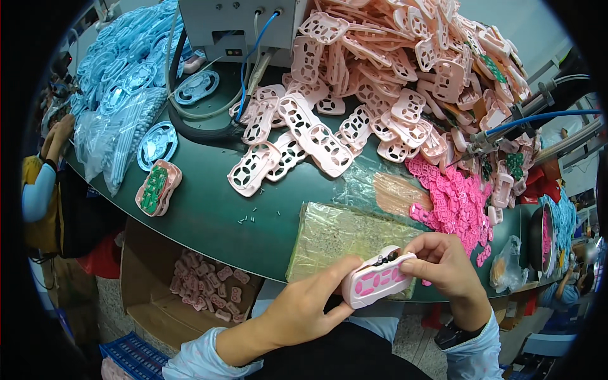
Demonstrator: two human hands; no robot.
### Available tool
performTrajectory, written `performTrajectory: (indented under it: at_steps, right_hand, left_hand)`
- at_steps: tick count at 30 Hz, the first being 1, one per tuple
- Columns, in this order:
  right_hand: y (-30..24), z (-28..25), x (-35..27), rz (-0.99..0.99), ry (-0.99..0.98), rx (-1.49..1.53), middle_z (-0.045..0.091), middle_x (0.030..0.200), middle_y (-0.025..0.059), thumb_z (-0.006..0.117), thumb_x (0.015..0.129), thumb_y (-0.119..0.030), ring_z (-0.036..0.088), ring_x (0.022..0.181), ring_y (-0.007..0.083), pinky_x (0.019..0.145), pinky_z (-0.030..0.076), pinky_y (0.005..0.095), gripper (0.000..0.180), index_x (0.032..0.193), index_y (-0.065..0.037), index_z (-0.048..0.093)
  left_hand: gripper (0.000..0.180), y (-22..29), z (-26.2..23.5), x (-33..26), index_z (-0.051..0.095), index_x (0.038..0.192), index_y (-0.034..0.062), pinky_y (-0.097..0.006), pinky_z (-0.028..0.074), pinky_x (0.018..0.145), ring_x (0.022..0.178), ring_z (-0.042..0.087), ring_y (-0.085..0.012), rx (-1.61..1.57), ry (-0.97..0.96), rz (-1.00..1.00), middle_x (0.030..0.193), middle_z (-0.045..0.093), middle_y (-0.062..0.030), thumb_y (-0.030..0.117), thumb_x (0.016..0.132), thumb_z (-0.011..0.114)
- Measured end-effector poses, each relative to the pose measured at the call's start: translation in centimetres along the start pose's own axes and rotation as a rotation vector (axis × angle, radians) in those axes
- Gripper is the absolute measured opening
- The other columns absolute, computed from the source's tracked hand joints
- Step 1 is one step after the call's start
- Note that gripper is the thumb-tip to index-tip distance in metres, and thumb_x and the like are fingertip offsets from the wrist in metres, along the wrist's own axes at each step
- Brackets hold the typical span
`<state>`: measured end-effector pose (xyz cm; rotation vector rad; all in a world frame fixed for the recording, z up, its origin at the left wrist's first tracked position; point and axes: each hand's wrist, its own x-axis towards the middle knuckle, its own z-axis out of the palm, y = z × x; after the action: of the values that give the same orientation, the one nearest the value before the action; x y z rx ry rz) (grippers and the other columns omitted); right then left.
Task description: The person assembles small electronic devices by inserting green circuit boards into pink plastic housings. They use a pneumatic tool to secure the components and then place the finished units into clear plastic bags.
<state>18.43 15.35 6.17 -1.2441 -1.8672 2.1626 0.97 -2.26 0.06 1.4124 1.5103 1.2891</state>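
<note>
Between my hands is a pale pink plastic casing (pixel 380 292) with bright pink buttons on its front face. Its upper shell stands partly apart from the lower one, and dark parts show in the gap. My left hand (pixel 305 305) grips the left end, thumb on top and fingers beneath. The thumb and fingers of my right hand (pixel 444 261) pinch the right end at the shell's edge. Both hands are over the front edge of a flat pad wrapped in yellowish film (pixel 326 231). What lies under my right fingertips is hidden.
Pale pink shells (pixel 373 63) are heaped at the back, with bright pink button pieces (pixel 456 199) at right. Blue parts (pixel 117 57) pile up far left near a co-worker's arm. A machine (pixel 237 31) with hoses stands behind. Below, a cardboard box (pixel 142 278) holds casings.
</note>
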Motion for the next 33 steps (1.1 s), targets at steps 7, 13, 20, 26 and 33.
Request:
performTrajectory:
  at_steps: [7, 13, 20, 26, 33]
  right_hand:
    - [0.2, 1.9, -1.1, -0.188, 0.128, -0.060, 0.069, 0.088, 0.0062, 0.075, 0.084, -0.007, 0.067, 0.079, 0.0100, 0.070, 0.054, 0.0229, 0.022, 0.100, 0.004, 0.065]
    - [-0.5, 2.6, -1.5, -0.480, 0.435, -0.485, 0.066, 0.106, 0.0073, 0.082, 0.075, -0.011, 0.065, 0.095, 0.0167, 0.079, 0.055, 0.0316, 0.046, 0.117, -0.005, 0.064]
    - [1.9, 1.0, -0.8, -0.479, -0.304, 0.242, 0.062, 0.105, 0.0109, 0.076, 0.080, 0.001, 0.062, 0.101, 0.0183, 0.089, 0.049, 0.0319, 0.042, 0.118, 0.004, 0.061]
    - [1.8, 1.7, -1.1, -0.414, -0.219, 0.231, 0.061, 0.105, 0.0099, 0.075, 0.081, 0.002, 0.061, 0.101, 0.0169, 0.086, 0.050, 0.0303, 0.036, 0.114, 0.003, 0.062]
    - [1.2, 1.8, -1.1, -0.510, -0.181, -0.010, 0.061, 0.103, 0.0086, 0.079, 0.078, -0.002, 0.062, 0.097, 0.0153, 0.083, 0.050, 0.0277, 0.037, 0.112, 0.001, 0.063]
  left_hand:
    - [0.050, 2.3, 0.4, -0.3, 0.044, 0.133, -0.0018, -0.030, 0.054, 0.089, 0.108, 0.063, -0.0196, -0.760, 0.050, -0.374, 0.121, 0.060, -0.0163, 0.004, 0.089, 0.067]
    - [0.042, 2.0, 0.5, -1.1, 0.050, 0.131, -0.0039, -0.027, 0.052, 0.088, 0.103, 0.063, -0.0150, -0.598, 0.151, -0.211, 0.113, 0.064, -0.0139, 0.001, 0.091, 0.063]
    - [0.041, 1.6, -0.6, -1.1, 0.058, 0.125, -0.0024, -0.028, 0.053, 0.079, 0.092, 0.067, -0.0175, -0.367, 0.020, -0.034, 0.107, 0.068, -0.0146, 0.001, 0.086, 0.068]
    - [0.038, 2.0, -1.0, -0.7, 0.060, 0.122, -0.0016, -0.029, 0.053, 0.078, 0.092, 0.068, -0.0223, -0.388, 0.024, -0.128, 0.107, 0.068, -0.0167, -0.002, 0.085, 0.066]
    - [0.036, 2.3, -1.6, 1.2, 0.061, 0.119, -0.0016, -0.031, 0.053, 0.079, 0.093, 0.069, -0.0256, -0.147, -0.015, 0.128, 0.107, 0.068, -0.0178, -0.004, 0.083, 0.065]
